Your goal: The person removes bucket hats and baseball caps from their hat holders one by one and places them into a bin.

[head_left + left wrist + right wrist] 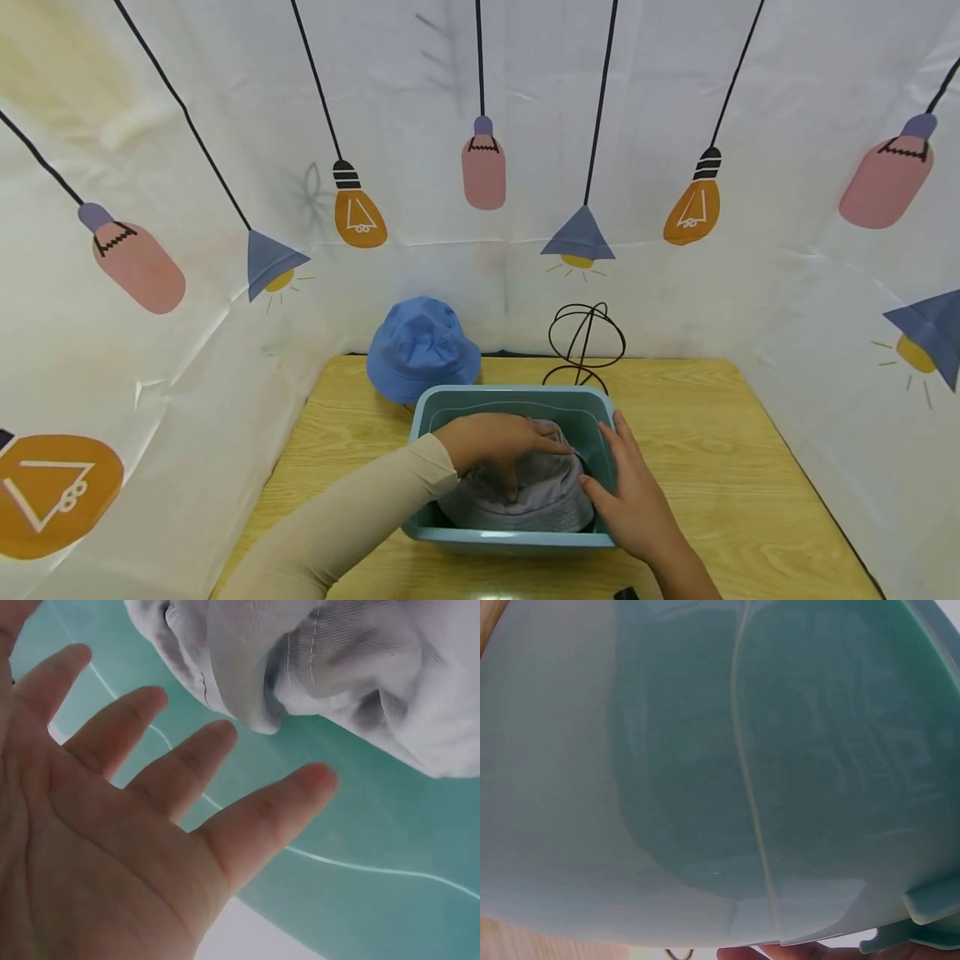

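Observation:
A grey bucket hat (536, 496) with stitched seams lies inside a teal plastic basin (517, 539). My left hand (498, 446), in a beige sleeve, reaches over the hat with its fingers spread. In the left wrist view that hand (142, 795) shows an open palm, and the hat's folds (352, 667) are beyond the fingertips. At the basin's right rim rests my right hand (633, 500), thumb and fingertips extending over the edge. The right wrist view is filled by the basin's wall (690, 765), with only some fingertips (802, 951) along the bottom.
A blue bucket hat (422, 350) sits at the back left of the wooden table (697, 450). Behind the basin stands a black wire frame (585, 346). A small black object (626, 593) shows at the front edge, and lamp-patterned curtains (420, 83) surround the table.

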Tool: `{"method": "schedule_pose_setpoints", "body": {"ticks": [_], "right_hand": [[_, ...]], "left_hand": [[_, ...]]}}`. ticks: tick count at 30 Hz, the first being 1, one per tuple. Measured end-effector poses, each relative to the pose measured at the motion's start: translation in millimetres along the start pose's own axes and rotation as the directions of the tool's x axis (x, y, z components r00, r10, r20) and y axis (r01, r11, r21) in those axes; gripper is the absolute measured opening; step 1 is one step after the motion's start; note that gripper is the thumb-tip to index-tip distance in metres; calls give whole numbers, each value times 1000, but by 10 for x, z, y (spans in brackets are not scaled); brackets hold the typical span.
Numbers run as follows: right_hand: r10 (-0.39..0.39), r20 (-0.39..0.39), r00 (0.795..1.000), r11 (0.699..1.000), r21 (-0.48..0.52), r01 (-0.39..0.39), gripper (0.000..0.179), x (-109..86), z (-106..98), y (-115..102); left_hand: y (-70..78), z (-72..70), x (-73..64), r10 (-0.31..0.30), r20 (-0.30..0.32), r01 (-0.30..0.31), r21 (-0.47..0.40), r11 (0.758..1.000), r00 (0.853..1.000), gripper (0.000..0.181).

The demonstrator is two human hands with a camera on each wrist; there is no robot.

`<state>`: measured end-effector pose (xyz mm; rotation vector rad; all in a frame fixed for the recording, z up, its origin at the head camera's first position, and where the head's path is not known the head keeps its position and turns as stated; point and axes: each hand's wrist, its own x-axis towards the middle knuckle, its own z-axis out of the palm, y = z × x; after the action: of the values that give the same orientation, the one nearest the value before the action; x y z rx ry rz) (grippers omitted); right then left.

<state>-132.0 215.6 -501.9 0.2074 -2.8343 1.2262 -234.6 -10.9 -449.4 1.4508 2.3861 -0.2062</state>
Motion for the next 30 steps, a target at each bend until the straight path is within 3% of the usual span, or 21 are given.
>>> {"method": "schedule_pose_setpoints", "body": {"ticks": [6,11,15,20,30], "right_hand": [[-2,-4,1000,1000,-9,2,80,4,2,-6],[2,-2,1000,1000,-10,-2,79,13,7,-5],[-3,-8,1000,1000,-4,3,79,3,15,3],[6,-12,1000,1000,-10,-6,79,-16,-11,-8],[-19,-34,999,1000,4,20,80,3,36,35]], "left_hand": [[-3,-71,-82,-38,-5,38,-9,999,999,113],[-35,-167,-183,-87,-81,85,-23,996,993,114],[-117,-222,-258,-81,-156,77,-29,997,984,114],[-236,-260,-316,-103,-198,92,-64,994,975,113],[-503,-317,-544,-244,-278,213,-136,967,929,110]]}}
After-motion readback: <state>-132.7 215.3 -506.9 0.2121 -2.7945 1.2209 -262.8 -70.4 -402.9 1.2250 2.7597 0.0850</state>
